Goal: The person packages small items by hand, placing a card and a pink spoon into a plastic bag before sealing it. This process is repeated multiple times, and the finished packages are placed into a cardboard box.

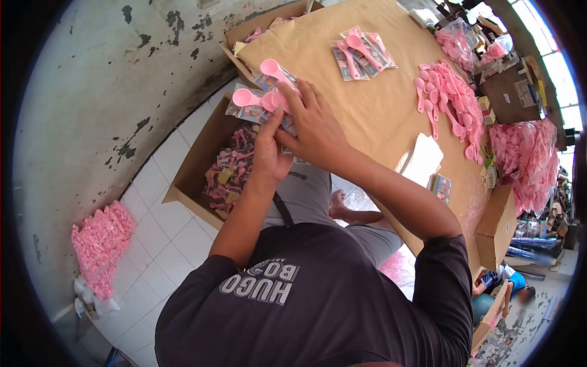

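Observation:
My left hand (272,148) and my right hand (318,125) are close together over the table's left edge. Between them they grip several clear plastic packets (252,111), each with a printed card. A pink spoon (243,97) lies on one packet, its round bowl pointing left, and another pink spoon (271,68) points up and left. My fingers cover part of the stack. Just below my hands stands an open cardboard box (192,162), holding many similar small pink packets (235,162).
On the brown-covered table (373,110) lie more spoon packets (365,52), a heap of loose pink spoons (455,101), white sheets (423,160) and a small card stack (441,188). Large pink bags (526,162) stand at right. A pink-filled bag (104,244) is on the floor. Another person (513,281) sits lower right.

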Motion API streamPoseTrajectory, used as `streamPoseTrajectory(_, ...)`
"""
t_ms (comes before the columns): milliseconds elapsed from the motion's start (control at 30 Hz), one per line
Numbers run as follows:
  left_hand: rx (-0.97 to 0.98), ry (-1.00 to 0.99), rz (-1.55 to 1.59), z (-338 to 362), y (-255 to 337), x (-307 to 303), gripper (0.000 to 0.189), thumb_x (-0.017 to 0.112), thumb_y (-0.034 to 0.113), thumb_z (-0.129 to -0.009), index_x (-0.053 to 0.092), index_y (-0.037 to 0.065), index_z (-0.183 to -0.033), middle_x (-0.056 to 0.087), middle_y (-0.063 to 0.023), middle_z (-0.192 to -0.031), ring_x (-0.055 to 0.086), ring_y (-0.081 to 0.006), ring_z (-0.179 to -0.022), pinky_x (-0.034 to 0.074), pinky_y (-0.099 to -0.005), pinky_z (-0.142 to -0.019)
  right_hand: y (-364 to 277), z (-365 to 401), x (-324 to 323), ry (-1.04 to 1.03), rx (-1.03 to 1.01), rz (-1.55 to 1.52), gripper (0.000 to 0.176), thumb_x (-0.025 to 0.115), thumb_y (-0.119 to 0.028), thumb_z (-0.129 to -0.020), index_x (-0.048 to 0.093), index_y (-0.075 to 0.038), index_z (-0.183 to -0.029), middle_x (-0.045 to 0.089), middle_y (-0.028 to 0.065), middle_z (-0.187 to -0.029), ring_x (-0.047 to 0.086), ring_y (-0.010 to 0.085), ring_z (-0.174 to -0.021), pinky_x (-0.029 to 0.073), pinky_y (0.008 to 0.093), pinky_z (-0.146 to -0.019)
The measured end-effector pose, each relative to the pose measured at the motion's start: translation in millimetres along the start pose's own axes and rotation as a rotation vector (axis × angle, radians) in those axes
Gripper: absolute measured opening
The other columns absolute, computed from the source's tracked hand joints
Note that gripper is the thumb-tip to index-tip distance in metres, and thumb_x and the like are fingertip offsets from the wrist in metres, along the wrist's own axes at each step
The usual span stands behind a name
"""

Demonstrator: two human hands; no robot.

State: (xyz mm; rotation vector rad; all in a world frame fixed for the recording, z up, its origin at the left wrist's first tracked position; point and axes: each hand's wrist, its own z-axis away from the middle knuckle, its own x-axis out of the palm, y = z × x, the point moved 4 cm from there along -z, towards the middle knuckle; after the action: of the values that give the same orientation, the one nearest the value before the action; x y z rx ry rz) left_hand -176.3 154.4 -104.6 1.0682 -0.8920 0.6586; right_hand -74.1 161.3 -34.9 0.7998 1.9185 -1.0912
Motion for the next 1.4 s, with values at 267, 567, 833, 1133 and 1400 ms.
streamPoseTrajectory(267, 0.209, 0.155, 0.078, 31, 46, -83, 0.042, 0.045, 0.036, -0.109, 0.056, 0.011, -0.140, 0.062, -0.0076, -0.140, 0.061, -0.0246, -0.126, 0.050, -0.0439, -0.107, -59, -25, 59, -0.033, -0.256, -0.086, 0.085, 0.079, -0.034, -0.081, 0.041, -0.008, -0.152, 0.042, 0.0330, -0.151, 0.040, 0.0486, -0.140, 0.034, 0.0545, -0.117)
streamPoseTrajectory(567, -0.265, 0.799, -0.150, 33, 3, -335, 0.061, 0.061, 0.043, -0.100, 0.043, 0.016, -0.151, 0.044, -0.0141, -0.157, 0.041, -0.0415, -0.143, 0.031, -0.0715, -0.113, 66, -108, -48, 0.283, -0.115, 0.379, 0.084, 0.069, -0.070, -0.084, 0.054, -0.015, -0.146, 0.052, 0.0292, -0.145, 0.050, 0.0454, -0.135, 0.043, 0.0540, -0.110)
streamPoseTrajectory(833, -0.032, 0.617, -0.228, 49, 23, -292, 0.083, 0.064, 0.052, -0.097, 0.025, 0.016, -0.162, 0.036, -0.0206, -0.160, 0.029, -0.0427, -0.150, 0.033, -0.0732, -0.110, 196, -98, -43, -0.021, 0.249, 0.313, 0.095, 0.062, -0.081, -0.081, 0.046, -0.023, -0.155, 0.052, 0.0271, -0.147, 0.043, 0.0471, -0.142, 0.031, 0.0576, -0.117)
streamPoseTrajectory(1133, 0.000, -0.131, -0.007, 0, 26, -80, 0.088, 0.051, 0.066, -0.099, 0.023, 0.010, -0.161, 0.038, -0.0233, -0.158, 0.042, -0.0381, -0.144, 0.041, -0.0633, -0.113, 50, -66, 9, 0.203, -0.062, 0.303, 0.079, 0.070, -0.061, -0.085, 0.050, -0.026, -0.152, 0.052, 0.0236, -0.146, 0.046, 0.0464, -0.137, 0.033, 0.0598, -0.115)
streamPoseTrajectory(1400, 0.234, -0.175, 0.129, 0, 41, -73, 0.078, 0.044, 0.067, -0.102, 0.036, 0.011, -0.156, 0.044, -0.0159, -0.156, 0.045, -0.0319, -0.143, 0.042, -0.0528, -0.115, -80, -35, 58, 0.162, -0.208, -0.023, 0.070, 0.072, -0.038, -0.083, 0.052, -0.023, -0.149, 0.046, 0.0245, -0.152, 0.047, 0.0466, -0.135, 0.033, 0.0605, -0.114)
